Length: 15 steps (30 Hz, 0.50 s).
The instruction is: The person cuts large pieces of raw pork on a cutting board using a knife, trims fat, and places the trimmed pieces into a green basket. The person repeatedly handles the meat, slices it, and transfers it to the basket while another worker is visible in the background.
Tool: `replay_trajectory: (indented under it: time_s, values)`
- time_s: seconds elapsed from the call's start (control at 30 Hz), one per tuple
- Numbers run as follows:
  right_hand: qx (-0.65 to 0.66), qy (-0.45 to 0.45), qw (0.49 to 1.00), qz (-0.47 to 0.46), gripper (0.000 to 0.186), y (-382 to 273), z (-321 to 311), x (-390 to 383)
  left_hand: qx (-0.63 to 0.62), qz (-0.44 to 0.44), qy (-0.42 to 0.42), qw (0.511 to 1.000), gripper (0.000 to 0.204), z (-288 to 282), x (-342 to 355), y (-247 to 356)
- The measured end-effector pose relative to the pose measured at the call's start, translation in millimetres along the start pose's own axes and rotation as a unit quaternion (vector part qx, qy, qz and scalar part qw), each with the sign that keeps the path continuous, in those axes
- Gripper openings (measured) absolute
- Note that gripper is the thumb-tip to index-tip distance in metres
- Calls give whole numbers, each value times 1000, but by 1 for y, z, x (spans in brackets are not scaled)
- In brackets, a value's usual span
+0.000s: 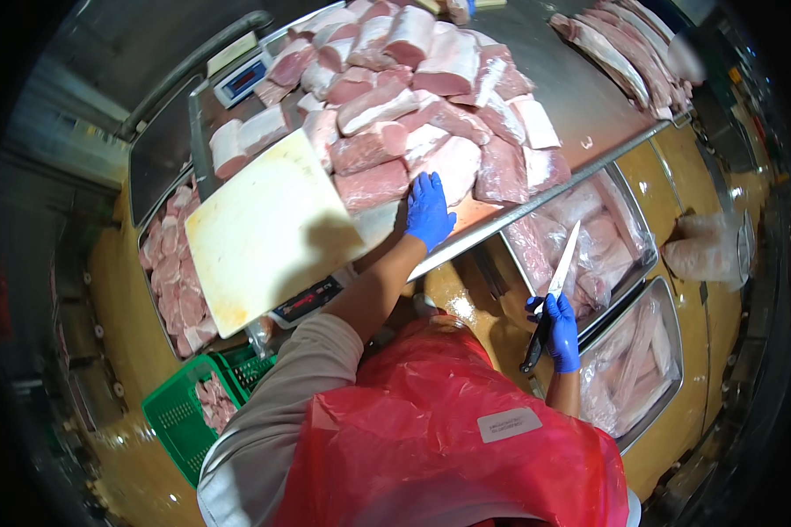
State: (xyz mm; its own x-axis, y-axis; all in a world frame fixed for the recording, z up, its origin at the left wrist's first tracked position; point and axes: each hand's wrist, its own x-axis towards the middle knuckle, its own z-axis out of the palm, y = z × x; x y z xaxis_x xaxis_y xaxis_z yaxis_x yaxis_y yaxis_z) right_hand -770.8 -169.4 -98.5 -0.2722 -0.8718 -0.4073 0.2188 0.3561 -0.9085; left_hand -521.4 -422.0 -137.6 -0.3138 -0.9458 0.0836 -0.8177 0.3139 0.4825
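Observation:
My left hand (429,212), in a blue glove, reaches over the steel table's front edge with its fingers stretched out. The fingertips lie against a pale pork loin piece (453,169) at the near side of a large heap of cut loins (373,119). In my right hand (561,335), also blue-gloved, is a knife (565,268). Its dark handle sits in my closed fingers and its long bright blade points up and away from me. That hand is off the table's front edge, beside a tub of wrapped meat.
A white cutting board (268,228) lies left of my arm, above a scale (308,300). Meat fills a tray (156,303) at left and two metal tubs (649,262) at right. A green crate (174,422) stands low left. Long meat strips (620,57) lie far right.

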Motion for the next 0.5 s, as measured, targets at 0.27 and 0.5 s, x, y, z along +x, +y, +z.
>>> replay_trajectory:
  time_s: [0.27, 0.5]
  values:
    - [1, 30, 1000, 6, 28, -2, -22, 0, 229, -31, -61, 971, 125, 52, 89, 18]
    - [36, 44, 998, 16, 28, 6, -37, -5, 28, -69, -89, 993, 108, 24, 109, 18]
